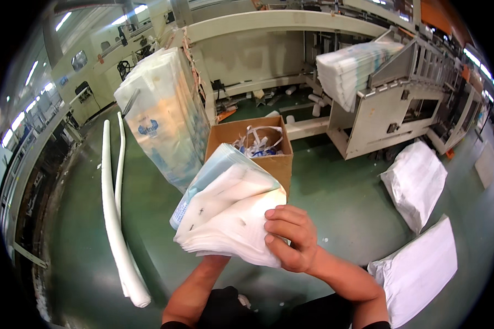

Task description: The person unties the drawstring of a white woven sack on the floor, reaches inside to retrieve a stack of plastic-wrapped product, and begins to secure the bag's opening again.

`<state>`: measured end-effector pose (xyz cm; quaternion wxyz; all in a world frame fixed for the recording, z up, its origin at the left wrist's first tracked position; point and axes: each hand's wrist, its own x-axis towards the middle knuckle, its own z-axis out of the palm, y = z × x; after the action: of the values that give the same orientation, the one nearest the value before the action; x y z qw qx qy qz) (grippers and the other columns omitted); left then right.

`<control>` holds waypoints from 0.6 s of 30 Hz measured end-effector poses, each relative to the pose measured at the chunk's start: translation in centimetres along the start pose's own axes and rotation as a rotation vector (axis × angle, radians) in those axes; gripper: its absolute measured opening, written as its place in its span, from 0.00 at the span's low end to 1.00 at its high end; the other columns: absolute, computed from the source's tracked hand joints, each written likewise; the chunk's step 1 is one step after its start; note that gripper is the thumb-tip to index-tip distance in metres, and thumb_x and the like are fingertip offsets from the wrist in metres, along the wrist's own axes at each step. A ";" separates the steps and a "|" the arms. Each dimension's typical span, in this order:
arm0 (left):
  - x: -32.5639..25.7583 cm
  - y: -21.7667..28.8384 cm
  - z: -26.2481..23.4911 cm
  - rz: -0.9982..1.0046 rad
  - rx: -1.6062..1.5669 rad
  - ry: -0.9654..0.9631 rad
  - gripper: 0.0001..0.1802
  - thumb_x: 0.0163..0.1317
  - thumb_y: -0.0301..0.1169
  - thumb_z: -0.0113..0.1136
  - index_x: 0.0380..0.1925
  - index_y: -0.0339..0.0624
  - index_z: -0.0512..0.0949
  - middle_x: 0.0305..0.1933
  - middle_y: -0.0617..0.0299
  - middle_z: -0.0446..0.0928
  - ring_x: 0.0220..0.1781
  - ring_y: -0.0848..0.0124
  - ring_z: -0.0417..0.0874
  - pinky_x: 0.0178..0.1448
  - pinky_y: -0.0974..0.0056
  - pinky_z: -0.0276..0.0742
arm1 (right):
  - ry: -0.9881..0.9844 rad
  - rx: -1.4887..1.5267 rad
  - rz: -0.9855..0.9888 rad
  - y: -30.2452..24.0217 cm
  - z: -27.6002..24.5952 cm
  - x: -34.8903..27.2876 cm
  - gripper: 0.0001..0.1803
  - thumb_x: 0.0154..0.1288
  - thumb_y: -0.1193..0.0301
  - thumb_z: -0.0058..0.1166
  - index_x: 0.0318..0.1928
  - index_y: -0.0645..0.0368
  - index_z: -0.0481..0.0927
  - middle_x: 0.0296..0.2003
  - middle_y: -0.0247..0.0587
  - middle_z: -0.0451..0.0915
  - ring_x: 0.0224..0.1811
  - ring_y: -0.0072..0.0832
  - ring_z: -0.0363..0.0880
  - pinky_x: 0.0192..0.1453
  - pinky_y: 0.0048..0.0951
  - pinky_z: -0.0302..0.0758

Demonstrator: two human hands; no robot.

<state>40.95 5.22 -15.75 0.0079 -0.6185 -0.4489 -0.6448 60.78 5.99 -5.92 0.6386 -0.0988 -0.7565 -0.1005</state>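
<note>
A thick stack of thin, white and pale-blue plastic bags (pixel 225 214) is held up in front of me, creased across its upper face and fanned along its near edge. My right hand (pixel 292 237) grips its right side, fingers bent over the top layers. From below, my left forearm (pixel 195 290) reaches up beneath the stack; the left hand's fingers are hidden there. Just beyond the bags stands an open cardboard box (pixel 277 164) with tangled white and blue plastic strips (pixel 258 143) inside. Part of the box is hidden by the stack.
A tall bundle of printed bags (pixel 162 120) hangs at the left, near long white rolls (pixel 112 214) on the green floor. Two white sacks, one far (pixel 416 183) and one near (pixel 420 268), lie at right. A machine (pixel 389 118) holds another bag stack (pixel 346 74).
</note>
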 end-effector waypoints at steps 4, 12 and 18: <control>0.5 0.5 -0.3 0.040 -0.019 -0.012 0.29 0.58 0.27 0.66 0.59 0.35 0.69 0.57 0.54 0.74 0.57 0.63 0.77 0.60 0.58 0.75 | 0.035 -0.057 -0.045 -0.5 -0.1 0.6 0.15 0.51 0.77 0.60 0.41 0.56 0.75 0.43 0.43 0.79 0.46 0.39 0.80 0.49 0.39 0.81; 0.9 1.9 -0.6 -0.016 -0.128 -0.030 0.29 0.55 0.25 0.65 0.58 0.34 0.70 0.56 0.54 0.76 0.57 0.65 0.77 0.60 0.59 0.75 | -0.135 0.155 0.289 -1.4 -0.9 2.2 0.17 0.46 0.75 0.64 0.41 0.57 0.79 0.37 0.39 0.77 0.38 0.36 0.77 0.44 0.36 0.73; 2.0 3.6 0.2 -0.356 -0.501 -0.046 0.29 0.53 0.23 0.64 0.57 0.33 0.70 0.55 0.54 0.76 0.57 0.66 0.77 0.60 0.60 0.75 | -0.380 0.365 0.444 1.7 -1.7 4.3 0.19 0.42 0.76 0.68 0.38 0.57 0.76 0.38 0.39 0.74 0.40 0.37 0.75 0.45 0.32 0.71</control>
<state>42.67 4.33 -12.14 -0.2681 -0.5274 -0.3772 -0.7125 62.16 7.23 -1.31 0.4997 -0.1622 -0.8274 0.1985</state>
